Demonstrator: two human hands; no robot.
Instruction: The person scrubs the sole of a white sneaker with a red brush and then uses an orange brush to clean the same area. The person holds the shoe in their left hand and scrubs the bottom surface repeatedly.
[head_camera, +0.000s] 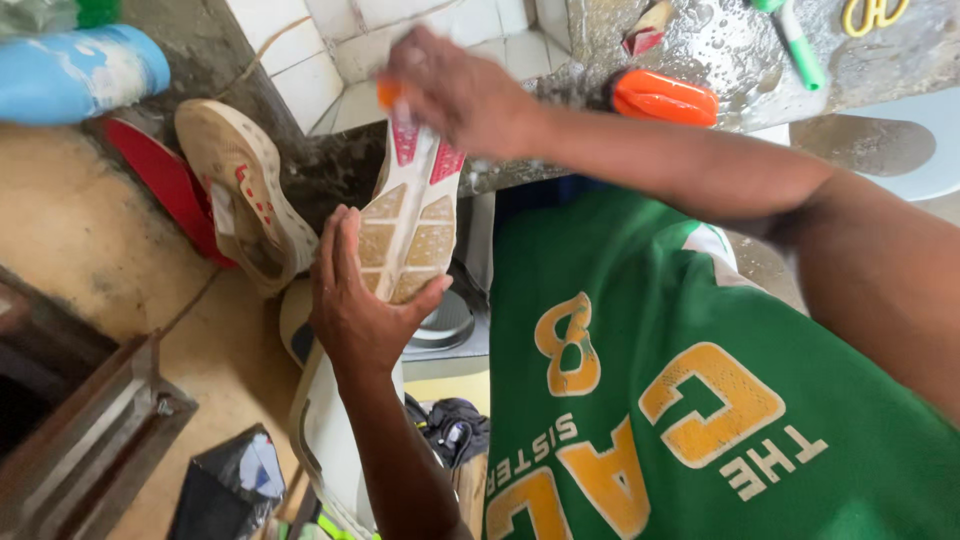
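Note:
My left hand (355, 295) grips a shoe (412, 215) by its heel end, sole turned up toward me; the sole is cream with red patches. My right hand (460, 90) is closed over the toe end of the sole, with a small orange thing (388, 92), blurred, sticking out from under the fingers. What that orange thing is I cannot tell. A second, similar shoe (245, 190) leans against the wall to the left, apart from both hands.
An orange brush (665, 97), a green-and-white toothbrush (800, 40) and yellow scissors (875, 12) lie on the wet concrete ledge (720, 50). A blue container (75, 75) is top left, a red object (165, 180) beside the second shoe, a metal frame (95, 430) bottom left.

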